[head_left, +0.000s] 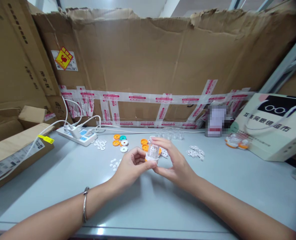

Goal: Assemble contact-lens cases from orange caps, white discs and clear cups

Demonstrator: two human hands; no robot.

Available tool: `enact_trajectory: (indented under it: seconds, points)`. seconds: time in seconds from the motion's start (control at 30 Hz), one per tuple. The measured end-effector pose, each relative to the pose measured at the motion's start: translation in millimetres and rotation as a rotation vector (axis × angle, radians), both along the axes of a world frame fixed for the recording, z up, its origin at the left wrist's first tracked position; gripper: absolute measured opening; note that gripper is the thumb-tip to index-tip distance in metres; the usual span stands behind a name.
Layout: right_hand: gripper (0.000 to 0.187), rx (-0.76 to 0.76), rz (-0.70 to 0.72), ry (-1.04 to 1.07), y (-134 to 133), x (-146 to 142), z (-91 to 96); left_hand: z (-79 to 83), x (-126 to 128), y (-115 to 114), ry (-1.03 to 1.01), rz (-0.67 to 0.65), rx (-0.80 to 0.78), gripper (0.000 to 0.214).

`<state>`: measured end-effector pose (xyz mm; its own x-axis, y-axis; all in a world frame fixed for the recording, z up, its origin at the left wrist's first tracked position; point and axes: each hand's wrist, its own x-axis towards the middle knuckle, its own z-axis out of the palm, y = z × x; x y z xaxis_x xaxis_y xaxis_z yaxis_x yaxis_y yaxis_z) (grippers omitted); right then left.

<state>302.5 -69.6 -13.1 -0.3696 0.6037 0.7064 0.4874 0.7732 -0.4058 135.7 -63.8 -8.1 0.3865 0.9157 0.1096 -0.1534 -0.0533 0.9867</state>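
Between my two hands is a small clear plastic jar (153, 151), upright or nearly so, with a white and orange base. The fingers and thumb of my left hand (133, 163) close round that base. My right hand (174, 163) has its thumb low on the jar and its fingers at the top. Something pale shows inside the jar, too small to make out. Just behind it lie orange rings (144, 141), partly hidden by the jar. To their left are orange, green and white ring-shaped caps (116, 143). Small white discs (114, 164) lie beside my left hand.
White perforated pieces (195, 152) lie to the right, with clear cups (172, 133) along the back. More white discs (100, 144) sit near a power strip (76, 135). Finished-looking clear jars (236, 141) rest by a paper bag (270, 126). Cardboard (138, 60) walls the back.
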Motion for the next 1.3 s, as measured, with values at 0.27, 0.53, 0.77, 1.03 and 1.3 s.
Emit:
enact_trajectory:
  seconds: [0.27,0.53,0.77,1.03,1.3]
  points:
    - [0.056,0.105,-0.016,-0.096,-5,0,-1.9,-2.7,1,-2,0.018,0.004,0.037,0.03]
    - [0.059,0.124,0.016,-0.155,-5,0,-0.9,-5.6,0,-1,0.051,-0.031,0.091,0.027]
    - [0.042,-0.418,0.16,0.099,-3,8,14.2,-5.5,0,2,0.126,0.038,0.074,0.027]
    - [0.028,-0.673,0.052,0.495,2,-5,17.9,3.8,-2,0,0.138,-0.09,0.087,0.026]
    - [0.018,-0.59,0.273,0.504,-5,0,32.7,15.7,-11,-5,0.076,-0.218,0.102,0.017]
